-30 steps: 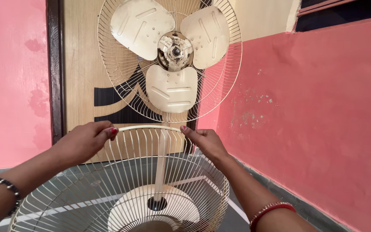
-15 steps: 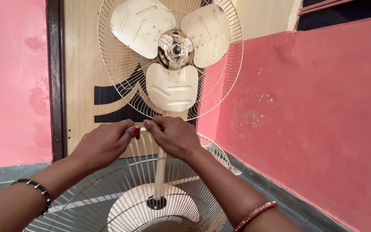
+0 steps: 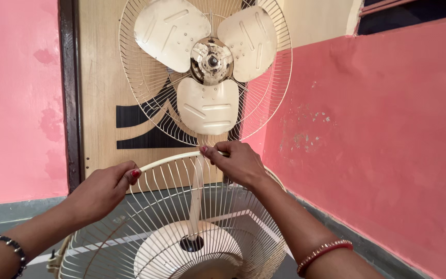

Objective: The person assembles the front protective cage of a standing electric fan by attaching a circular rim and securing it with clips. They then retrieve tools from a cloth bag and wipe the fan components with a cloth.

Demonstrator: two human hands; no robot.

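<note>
Fingers: those of the left hand (image 3: 101, 192) are curled shut on the rim of the loose front grille (image 3: 181, 232), at its upper left; those of the right hand (image 3: 239, 164) pinch the same rim at its top, thumb and forefinger closed on the cream hoop. Pink wall (image 3: 388, 129): fills the space right of the grille, with a second pink stretch to its left. Wooden door (image 3: 104, 93): behind the grille, pale with a dark band and dark frame. Fan (image 3: 207, 67): directly above the grille, rear cage in place, three cream blades and bare hub facing the viewer. Loose front grille: round, cream wire, held below the fan and tilted, top edge raised towards the fan, its round centre plate low and near the viewer; one flat cream strip runs from top rim down to centre. Red bangle (image 3: 323, 253): on the right wrist, lower right of the grille. Dark beaded bracelet (image 3: 11, 248): on the left wrist, lower left of the grille.
</note>
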